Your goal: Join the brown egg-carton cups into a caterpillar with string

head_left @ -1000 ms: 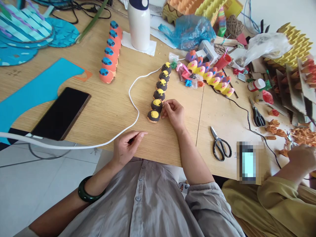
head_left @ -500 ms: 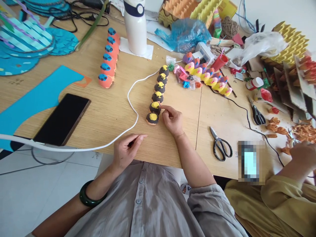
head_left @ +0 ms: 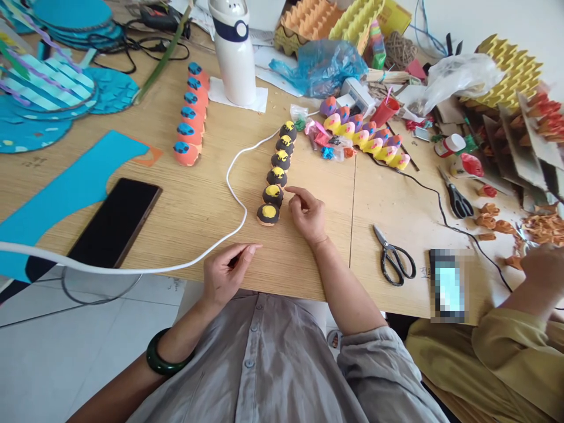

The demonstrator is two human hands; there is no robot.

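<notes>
A row of dark cups with yellow tops (head_left: 277,176) stands on the table before me, several with black marks on the yellow. My right hand (head_left: 308,216) is just right of the row's near end, holding nothing visible. Its index finger points at the second-nearest cup (head_left: 273,194), a small gap away, and the other fingers are curled. The nearest cup (head_left: 268,214) has a plain yellow top. My left hand (head_left: 227,273) is at the table's front edge, thumb and index finger pressed together. Whatever it may pinch is too small to make out.
A white cable (head_left: 229,235) curves left of the row, near a phone (head_left: 117,220). Orange cups with blue tops (head_left: 189,126) and a white bottle (head_left: 235,64) stand behind. Scissors (head_left: 392,258) lie to the right. Another person's hand (head_left: 544,267) is at the far right.
My right index finger has come away from the second-nearest cup, leaving a small gap. My left hand stays pinched in nearly the same place. The view has shifted slightly.
</notes>
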